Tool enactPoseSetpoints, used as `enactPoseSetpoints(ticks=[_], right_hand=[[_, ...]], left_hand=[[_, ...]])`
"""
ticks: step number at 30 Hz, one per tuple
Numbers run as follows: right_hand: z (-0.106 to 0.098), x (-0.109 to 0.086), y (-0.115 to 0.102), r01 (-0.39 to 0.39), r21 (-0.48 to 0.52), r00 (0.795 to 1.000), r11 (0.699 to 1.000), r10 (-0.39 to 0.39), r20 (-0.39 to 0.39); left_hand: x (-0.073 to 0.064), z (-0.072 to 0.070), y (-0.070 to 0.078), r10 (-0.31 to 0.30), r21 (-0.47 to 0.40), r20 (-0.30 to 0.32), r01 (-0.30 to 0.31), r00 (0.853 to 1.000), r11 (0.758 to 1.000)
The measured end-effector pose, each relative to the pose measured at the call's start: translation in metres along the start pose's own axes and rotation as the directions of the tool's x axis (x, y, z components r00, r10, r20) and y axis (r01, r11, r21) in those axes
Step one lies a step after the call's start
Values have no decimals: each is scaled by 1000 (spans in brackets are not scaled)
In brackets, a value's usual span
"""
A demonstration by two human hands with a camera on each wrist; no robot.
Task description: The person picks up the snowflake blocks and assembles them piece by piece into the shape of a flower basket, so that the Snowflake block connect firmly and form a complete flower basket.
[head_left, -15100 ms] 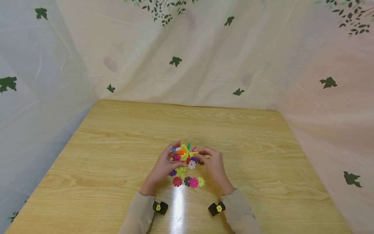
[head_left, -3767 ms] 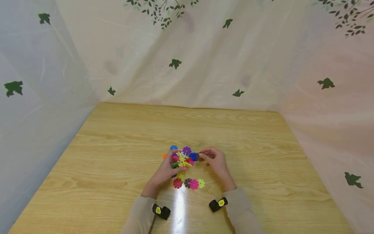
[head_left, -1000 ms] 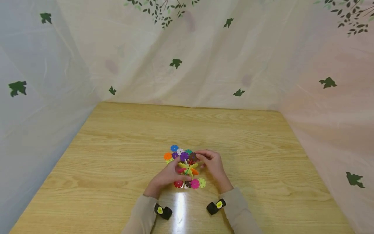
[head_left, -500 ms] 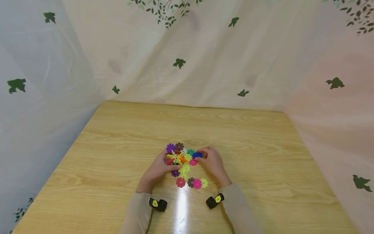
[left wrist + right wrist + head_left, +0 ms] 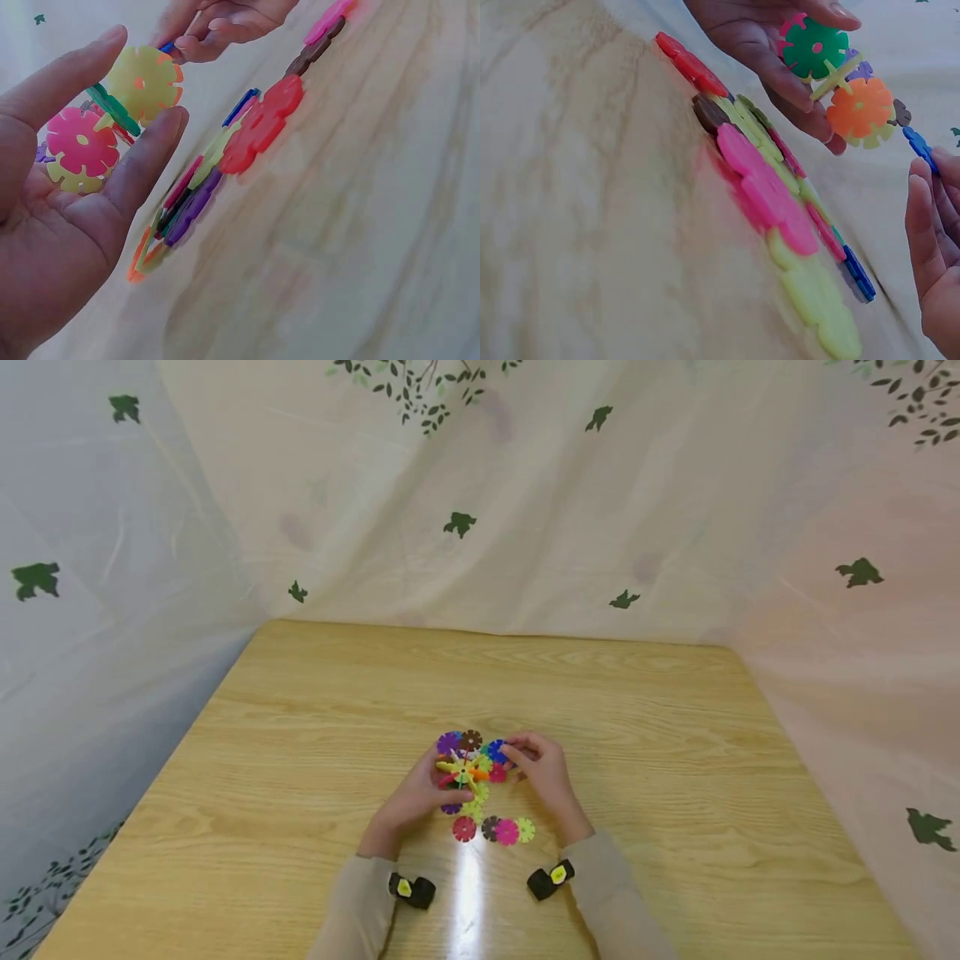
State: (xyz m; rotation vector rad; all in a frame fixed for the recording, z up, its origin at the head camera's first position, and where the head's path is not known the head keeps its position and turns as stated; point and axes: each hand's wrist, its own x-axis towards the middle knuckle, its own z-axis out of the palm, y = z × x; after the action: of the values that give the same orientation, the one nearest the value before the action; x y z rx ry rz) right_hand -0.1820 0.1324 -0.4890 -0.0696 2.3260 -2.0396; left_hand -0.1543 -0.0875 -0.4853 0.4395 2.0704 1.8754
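Note:
My left hand (image 5: 416, 789) holds a built cluster of slotted plastic discs (image 5: 463, 771) just above the table. In the right wrist view an orange disc (image 5: 862, 106), a green disc (image 5: 817, 46) and a brown disc (image 5: 902, 113) show on this cluster. My right hand (image 5: 546, 772) pinches a single blue disc (image 5: 920, 148) between thumb and fingertips, close beside the cluster's right side. From the left wrist, a yellow disc (image 5: 145, 84) on the cluster hides most of the blue one. Palm and fingers of the left hand cover part of the cluster.
Loose slotted discs lie flat on the wooden table (image 5: 300, 710) below the hands: a red one (image 5: 464, 828), a dark brown one (image 5: 491, 828), a pink one (image 5: 507, 832) and a yellow one (image 5: 526, 830). Printed cloth (image 5: 517, 568) hangs behind the table.
A second ago my right fingers were at the brown disc, which now sits on the cluster away from them. My right hand has since taken a blue disc and brought it nearer the cluster.

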Motion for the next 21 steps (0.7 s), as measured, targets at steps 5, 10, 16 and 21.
enactPoseSetpoints(ticks=[5, 10, 16, 21], right_hand=[[2, -4, -2, 30, -20, 998, 999, -29, 53], [2, -5, 0, 16, -48, 1000, 999, -14, 26], [1, -6, 1, 51, -66, 997, 997, -47, 66], [0, -7, 0, 86, -100, 992, 991, -76, 97]], left_hand=[[-1, 3, -1, 19, -53, 33, -17, 999, 998], [-2, 5, -1, 16, 15, 17, -16, 1000, 1000], [-3, 7, 0, 14, 74, 1, -14, 1000, 997], [-4, 9, 1, 9, 105, -8, -8, 1000, 994]])
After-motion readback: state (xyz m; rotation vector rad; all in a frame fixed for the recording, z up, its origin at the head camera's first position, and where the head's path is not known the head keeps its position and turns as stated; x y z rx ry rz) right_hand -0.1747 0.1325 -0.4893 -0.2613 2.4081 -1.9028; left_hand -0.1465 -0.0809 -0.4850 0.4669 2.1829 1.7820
